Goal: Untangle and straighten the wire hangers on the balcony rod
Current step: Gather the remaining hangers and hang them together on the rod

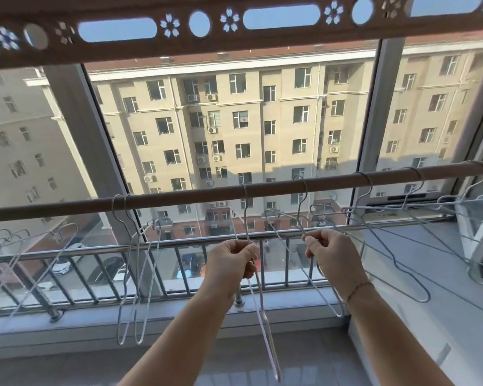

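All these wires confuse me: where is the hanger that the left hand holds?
In the head view the hanger hangs near the centre from the brown rod, gripped by the left hand, just left of the right hand.

Below the rod, the stretch between the left pair of hangers and the middle hanger gripped by the left hand lies open — room to reach through. From the right hand rightward, tangled hangers overlap and crowd the space. The railing and window glass close the far side.
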{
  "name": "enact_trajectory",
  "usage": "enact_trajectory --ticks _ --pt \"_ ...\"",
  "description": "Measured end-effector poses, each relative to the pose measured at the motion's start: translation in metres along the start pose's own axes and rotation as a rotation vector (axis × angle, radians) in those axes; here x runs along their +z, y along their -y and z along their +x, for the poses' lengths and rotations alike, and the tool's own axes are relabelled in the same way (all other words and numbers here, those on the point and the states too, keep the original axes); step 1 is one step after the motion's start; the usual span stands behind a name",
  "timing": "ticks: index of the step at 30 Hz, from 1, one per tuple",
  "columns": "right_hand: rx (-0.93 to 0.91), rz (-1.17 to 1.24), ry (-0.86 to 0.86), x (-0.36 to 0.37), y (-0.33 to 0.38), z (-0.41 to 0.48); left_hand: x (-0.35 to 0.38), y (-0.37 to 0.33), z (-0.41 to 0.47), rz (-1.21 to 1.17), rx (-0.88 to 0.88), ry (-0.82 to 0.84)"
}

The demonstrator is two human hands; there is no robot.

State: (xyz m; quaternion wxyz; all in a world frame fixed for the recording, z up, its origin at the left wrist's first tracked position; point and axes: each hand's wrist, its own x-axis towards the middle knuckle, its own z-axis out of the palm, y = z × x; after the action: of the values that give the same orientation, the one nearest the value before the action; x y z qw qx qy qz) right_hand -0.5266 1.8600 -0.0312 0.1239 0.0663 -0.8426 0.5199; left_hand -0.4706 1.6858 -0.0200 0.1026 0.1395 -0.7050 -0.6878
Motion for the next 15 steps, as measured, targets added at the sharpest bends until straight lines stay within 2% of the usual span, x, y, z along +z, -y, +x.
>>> enact_trajectory --ticks 4,8,11,15 --pt "-0.014 -0.045 -0.003 0.001 0.004 -0.003 -0.008 0.002 -0.003 -0.019 -0.014 -0.047" --pt "-0.096 -0.136 -0.121 0.004 0.021 -0.017 -0.032 0.001 -0.011 -0.025 0.032 -0.096" --pt "-0.197 -0.136 -0.175 0.014 0.045 -0.03 -0.064 -0.005 -0.018 0.012 0.155 -0.197" --pt "-0.292 -0.015 -0.056 0.048 0.09 -0.051 -0.12 -0.011 -0.019 0.032 0.352 -0.38"
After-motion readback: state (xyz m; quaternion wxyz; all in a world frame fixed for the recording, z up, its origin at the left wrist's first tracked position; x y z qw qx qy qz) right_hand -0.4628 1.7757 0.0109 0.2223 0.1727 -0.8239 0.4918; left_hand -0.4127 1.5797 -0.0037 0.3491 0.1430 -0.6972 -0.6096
